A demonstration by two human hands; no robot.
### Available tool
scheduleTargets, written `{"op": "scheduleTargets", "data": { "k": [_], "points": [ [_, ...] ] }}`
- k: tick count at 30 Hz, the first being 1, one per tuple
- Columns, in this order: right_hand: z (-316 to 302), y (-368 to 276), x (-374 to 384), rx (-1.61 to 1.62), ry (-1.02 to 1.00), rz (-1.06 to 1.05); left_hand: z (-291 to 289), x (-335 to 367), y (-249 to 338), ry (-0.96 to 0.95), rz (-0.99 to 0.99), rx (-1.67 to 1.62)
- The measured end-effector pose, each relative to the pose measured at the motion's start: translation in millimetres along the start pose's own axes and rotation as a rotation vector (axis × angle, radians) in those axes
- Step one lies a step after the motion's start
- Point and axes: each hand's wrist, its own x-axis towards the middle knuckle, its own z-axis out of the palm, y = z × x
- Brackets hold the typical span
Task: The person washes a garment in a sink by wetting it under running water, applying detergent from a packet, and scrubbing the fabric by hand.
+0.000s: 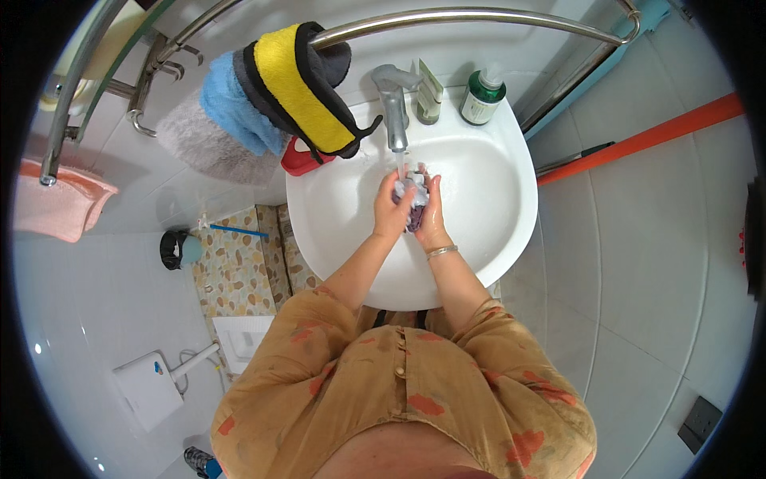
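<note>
A small dark purple cloth [414, 209], wet and bunched, sits pressed between the two hands over the middle of the white basin [495, 199]. The left hand [391, 211] is curled around its left side, the right hand [433, 214] closed on its right side, so both grip the cloth together. Water runs from the metal tap [393, 108] straight onto the bundle, just beyond the fingertips. This looks like the rinsing or scrubbing step; a next move would call for wringing or rubbing while keeping the cloth under the stream.

Beyond the hands, on the basin rim beside the tap, stands an upright pale green tube [428, 94], and right of it a dark green bottle with a white cap and pale label [481, 99]. Left of the tap lies a red soap dish [299, 158]. Above that, yellow-and-black and blue towels [279, 88] hang over a steel rail [479, 16].
</note>
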Motion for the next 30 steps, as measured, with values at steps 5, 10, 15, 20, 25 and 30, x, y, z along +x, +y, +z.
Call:
{"op": "scheduleTargets", "data": {
  "k": [5,10,15,20,25,30],
  "points": [
    [3,2,9,0.202,-0.068,0.347,-17,6,18,-0.608,-0.046,0.111],
    [-14,24,42,0.095,0.27,0.171,7,25,-4,-0.29,-0.203,0.03],
    [-10,17,61,-0.071,0.277,0.103,22,45,-8,-0.23,-0.379,-0.26],
    [-20,20,74,-0.139,0.206,-0.025,29,58,-11,-0.202,-0.51,-0.426],
    [15,-9,67,-0.303,0.292,-0.368,-1,18,-2,-0.249,-1.049,-0.935],
    [-2,-28,71,-0.3,0.224,-0.377,-25,29,-59,-0.337,-0.773,-0.815]
  ]
}}
